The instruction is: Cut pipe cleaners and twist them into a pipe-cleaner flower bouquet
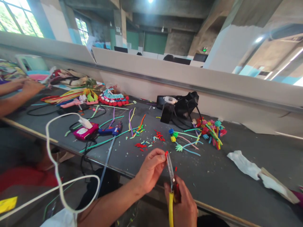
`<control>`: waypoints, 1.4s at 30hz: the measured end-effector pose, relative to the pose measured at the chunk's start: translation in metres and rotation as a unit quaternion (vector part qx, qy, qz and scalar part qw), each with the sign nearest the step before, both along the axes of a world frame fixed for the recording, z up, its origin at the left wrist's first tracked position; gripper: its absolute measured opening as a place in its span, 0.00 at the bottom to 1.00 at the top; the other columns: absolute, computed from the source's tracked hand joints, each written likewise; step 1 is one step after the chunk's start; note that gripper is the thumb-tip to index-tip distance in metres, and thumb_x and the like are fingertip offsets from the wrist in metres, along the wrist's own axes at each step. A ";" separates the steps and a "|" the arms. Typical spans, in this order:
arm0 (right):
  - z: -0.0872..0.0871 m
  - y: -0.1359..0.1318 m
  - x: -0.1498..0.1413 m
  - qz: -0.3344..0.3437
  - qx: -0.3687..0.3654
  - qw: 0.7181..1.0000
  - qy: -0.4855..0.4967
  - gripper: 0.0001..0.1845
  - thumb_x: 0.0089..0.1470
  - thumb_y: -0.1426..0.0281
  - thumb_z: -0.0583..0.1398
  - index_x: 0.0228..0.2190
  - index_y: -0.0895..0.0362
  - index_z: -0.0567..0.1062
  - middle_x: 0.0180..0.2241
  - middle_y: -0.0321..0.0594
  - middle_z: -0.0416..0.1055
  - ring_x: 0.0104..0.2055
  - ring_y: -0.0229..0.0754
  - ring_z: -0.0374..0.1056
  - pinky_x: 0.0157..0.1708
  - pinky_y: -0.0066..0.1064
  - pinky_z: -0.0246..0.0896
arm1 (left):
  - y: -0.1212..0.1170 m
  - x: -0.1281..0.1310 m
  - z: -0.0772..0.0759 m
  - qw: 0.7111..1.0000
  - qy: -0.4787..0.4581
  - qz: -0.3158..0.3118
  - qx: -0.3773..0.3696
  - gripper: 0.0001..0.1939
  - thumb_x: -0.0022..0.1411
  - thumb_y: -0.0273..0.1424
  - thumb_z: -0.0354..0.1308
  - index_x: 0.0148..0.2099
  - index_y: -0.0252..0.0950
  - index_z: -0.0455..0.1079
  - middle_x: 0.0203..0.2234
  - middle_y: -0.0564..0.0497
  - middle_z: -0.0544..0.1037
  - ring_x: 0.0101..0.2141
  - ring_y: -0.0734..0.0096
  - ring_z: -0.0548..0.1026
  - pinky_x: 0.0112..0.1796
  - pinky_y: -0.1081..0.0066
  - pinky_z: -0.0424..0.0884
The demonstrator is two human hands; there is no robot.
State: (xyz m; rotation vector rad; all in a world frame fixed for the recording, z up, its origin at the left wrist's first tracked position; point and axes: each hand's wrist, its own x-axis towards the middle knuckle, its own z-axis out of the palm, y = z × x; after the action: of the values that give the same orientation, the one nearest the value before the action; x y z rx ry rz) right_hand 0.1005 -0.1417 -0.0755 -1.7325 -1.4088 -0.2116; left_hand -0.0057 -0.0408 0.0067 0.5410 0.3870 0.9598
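My left hand [151,170] pinches a small red piece [166,153], likely pipe cleaner, between thumb and fingertips. My right hand [183,201] is wrapped round yellow-handled scissors [170,168], whose blade tips meet the red piece. Whether the blades are parted is hard to make out. Just beyond my hands lie short red cut pieces [159,135] in small heaps. To their right are pipe cleaner flowers [179,147] on thin stems, with a colourful bunch of more flowers [213,129] behind them.
A blue glue gun [113,130] and a magenta box [85,130] with a white plug sit left among cables and loose pipe cleaners. At the back stand a phone [167,113] and a black bag [188,104]. Crumpled white paper [245,164] lies right. Another person's hands [30,88] work far left.
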 end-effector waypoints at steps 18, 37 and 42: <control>-0.015 -0.003 0.004 -0.001 0.016 0.999 -0.049 0.18 0.62 0.61 0.57 0.44 0.63 0.76 0.35 0.48 0.80 0.31 0.44 0.78 0.30 0.26 0.70 | -0.011 0.007 -0.001 1.000 -0.009 0.009 -0.024 0.06 0.52 0.28 0.66 0.29 0.34 0.70 0.19 0.57 0.69 0.23 0.80 0.64 0.29 0.76 0.62; -0.009 -0.002 0.008 0.065 -0.046 0.994 0.079 0.17 0.61 0.61 0.56 0.41 0.61 0.77 0.27 0.41 0.79 0.26 0.40 0.76 0.25 0.22 0.67 | -0.013 0.006 0.000 0.999 0.030 0.001 -0.012 0.05 0.51 0.28 0.62 0.28 0.35 0.68 0.16 0.59 0.64 0.22 0.78 0.61 0.31 0.74 0.59; 0.010 0.002 0.006 0.027 -0.015 0.969 0.245 0.18 0.56 0.56 0.60 0.40 0.57 0.78 0.28 0.39 0.78 0.25 0.40 0.73 0.25 0.25 0.67 | -0.002 0.000 -0.012 0.973 0.168 -0.153 0.050 0.01 0.44 0.25 0.57 0.23 0.33 0.68 0.12 0.59 0.60 0.18 0.80 0.54 0.25 0.73 0.52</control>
State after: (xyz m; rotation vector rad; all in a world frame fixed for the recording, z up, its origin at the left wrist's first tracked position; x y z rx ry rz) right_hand 0.1070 -0.1398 -0.0655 -1.6236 -1.0917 0.2563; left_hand -0.0057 -0.0430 -0.0052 0.8340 0.5419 0.5916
